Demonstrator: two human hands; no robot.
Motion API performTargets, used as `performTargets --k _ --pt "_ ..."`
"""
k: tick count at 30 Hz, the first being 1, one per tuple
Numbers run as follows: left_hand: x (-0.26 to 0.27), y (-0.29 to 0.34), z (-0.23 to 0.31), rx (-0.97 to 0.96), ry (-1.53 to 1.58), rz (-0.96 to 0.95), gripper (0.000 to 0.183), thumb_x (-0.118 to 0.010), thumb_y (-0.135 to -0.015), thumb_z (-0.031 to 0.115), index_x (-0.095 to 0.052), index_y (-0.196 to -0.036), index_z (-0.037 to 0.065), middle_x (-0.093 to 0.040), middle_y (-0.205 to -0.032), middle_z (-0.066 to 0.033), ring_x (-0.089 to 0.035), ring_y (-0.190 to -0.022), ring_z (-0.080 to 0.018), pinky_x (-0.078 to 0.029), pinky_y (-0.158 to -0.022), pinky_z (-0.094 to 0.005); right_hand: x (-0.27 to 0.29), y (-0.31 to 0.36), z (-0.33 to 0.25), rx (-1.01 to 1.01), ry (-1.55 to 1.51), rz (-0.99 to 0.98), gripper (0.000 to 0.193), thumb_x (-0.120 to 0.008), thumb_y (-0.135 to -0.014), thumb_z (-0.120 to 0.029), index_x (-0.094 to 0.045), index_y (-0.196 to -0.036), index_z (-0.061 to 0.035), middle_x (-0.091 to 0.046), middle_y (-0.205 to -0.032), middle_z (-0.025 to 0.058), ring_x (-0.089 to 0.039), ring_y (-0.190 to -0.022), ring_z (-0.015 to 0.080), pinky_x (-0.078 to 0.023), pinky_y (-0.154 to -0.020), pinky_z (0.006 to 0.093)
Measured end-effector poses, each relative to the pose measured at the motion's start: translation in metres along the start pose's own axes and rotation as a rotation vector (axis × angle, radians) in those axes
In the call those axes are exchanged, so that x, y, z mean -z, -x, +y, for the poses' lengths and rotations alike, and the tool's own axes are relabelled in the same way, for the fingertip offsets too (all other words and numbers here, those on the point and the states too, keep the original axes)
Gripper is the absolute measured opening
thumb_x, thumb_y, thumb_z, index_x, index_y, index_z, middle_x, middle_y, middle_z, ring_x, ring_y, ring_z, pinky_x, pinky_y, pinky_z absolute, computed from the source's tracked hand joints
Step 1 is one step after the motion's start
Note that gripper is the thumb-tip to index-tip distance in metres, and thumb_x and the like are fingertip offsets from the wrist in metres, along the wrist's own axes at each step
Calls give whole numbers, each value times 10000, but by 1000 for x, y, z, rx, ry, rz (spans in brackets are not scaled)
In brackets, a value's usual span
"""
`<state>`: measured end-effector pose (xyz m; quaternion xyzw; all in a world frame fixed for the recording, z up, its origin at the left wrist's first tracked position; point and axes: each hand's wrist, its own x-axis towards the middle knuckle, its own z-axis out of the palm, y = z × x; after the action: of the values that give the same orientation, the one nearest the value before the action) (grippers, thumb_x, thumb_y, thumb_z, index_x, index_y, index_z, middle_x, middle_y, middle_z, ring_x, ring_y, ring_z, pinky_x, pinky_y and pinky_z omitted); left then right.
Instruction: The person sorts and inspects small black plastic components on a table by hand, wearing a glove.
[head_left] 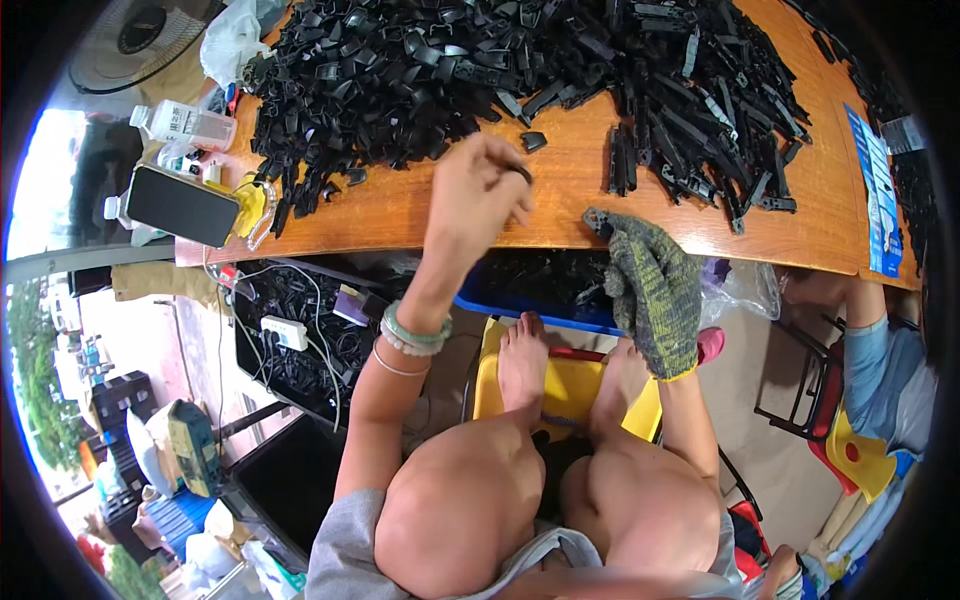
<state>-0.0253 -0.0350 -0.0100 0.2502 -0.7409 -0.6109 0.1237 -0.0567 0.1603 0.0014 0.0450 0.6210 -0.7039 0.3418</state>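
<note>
My left hand (470, 195), bare with bracelets at the wrist, hovers over the near part of the wooden table with bent fingers. A small dark plastic piece (521, 175) shows at its fingertips. On my right hand (655, 290) is a grey-green knitted glove. Its fingers are closed on a black plastic strip (597, 218), whose end sticks out at the table's front edge. Beyond my left hand spreads a heap of small black plastic caps (390, 80). Long black plastic strips (690, 110) are heaped to the right of it. One loose cap (534, 141) lies just past my left fingers.
A phone (183, 205) and a plastic bottle (190, 125) stand on the left. Under the table edge is a blue bin (540, 310) of black parts. A power strip (284, 333) with cables lies over another bin at left. Another person's arm (865, 320) is at right.
</note>
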Motion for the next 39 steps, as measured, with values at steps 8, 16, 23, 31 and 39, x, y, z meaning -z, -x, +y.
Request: performTargets --k 8,16,23,31,39 --pt "-13 29 14 52 192 -212 116 -512 -835 81 -535 -784 -20 -561 -633 -60 -512 -453 -80 -365 -397 -188 -5 6 6 252 144 -37 242 -526 -891 -143 -590 -1072 3 -622 -818 34 -524 -608 51 -424 -533 189" --pt "-23 36 6 -178 98 -81 117 -549 -797 29 -485 -708 -10 -431 -555 28 -376 -510 -24 -306 -446 -208 -3 8 7 252 210 -32 248 -522 -890 -135 -580 -1080 15 -617 -842 46 -548 -685 69 -458 -595 224" --pt "-41 38 6 -307 -84 -9 312 -453 -903 145 -418 -641 -22 -345 -506 -151 -342 -421 -248 -305 -447 -355 2 -1 25 1118 978 81 188 -499 -873 -73 -585 -1019 8 -608 -931 139 -580 -759 248 -471 -645 330" --pt "-58 39 4 -144 27 -93 413 -464 -927 250 -428 -619 -23 -293 -509 -45 -320 -513 -106 -281 -465 -294 9 -5 24 1264 1122 148 178 -516 -877 -110 -593 -987 6 -612 -915 134 -586 -783 244 -463 -671 347" --pt "-64 -2 8 -434 -548 14 297 -671 -774 269 -562 -772 -8 -551 -645 -110 -534 -572 -262 -415 -540 -359 28 6 -3 55 480 -126 218 -600 -836 -147 -607 -997 1 -648 -794 69 -563 -596 97 -453 -541 235"
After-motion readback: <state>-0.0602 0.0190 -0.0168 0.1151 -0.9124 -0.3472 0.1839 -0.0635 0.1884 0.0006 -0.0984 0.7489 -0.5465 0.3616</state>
